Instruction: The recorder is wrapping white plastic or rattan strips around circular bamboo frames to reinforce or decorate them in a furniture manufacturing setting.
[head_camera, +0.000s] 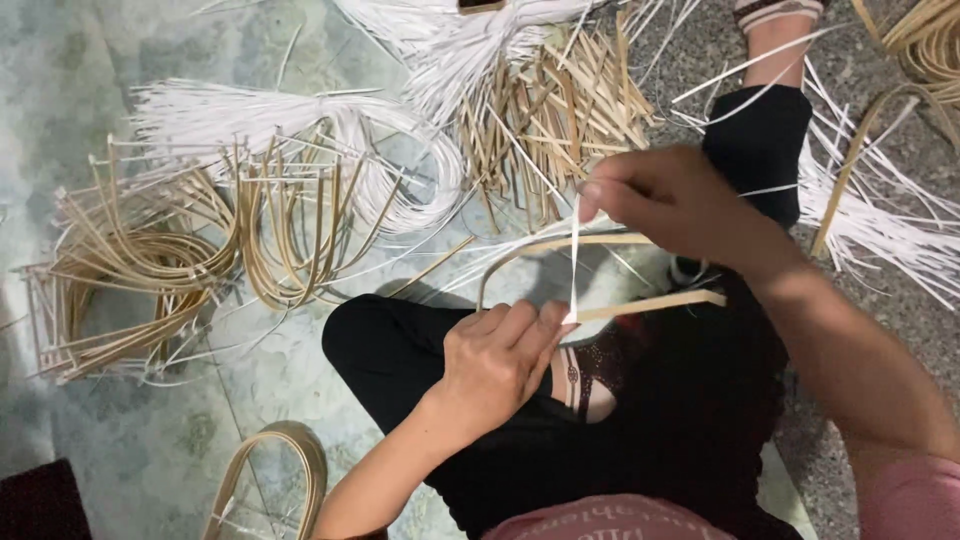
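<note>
Pinching white strip (574, 262) taut between right hand (668, 202) above and left hand (497, 360) gripping bent cane (560, 243); overpull likely snaps strip or slips wrap.

two hands (495, 365), one white strip (574, 262), one bent cane loop (560, 262), perhaps three cane heaps (150, 265) on the floor.

Bare forearms, pink short sleeve (915, 495), pink top (610, 518), black trousers (520, 440), sandal strap (775, 10) on foot.
</note>
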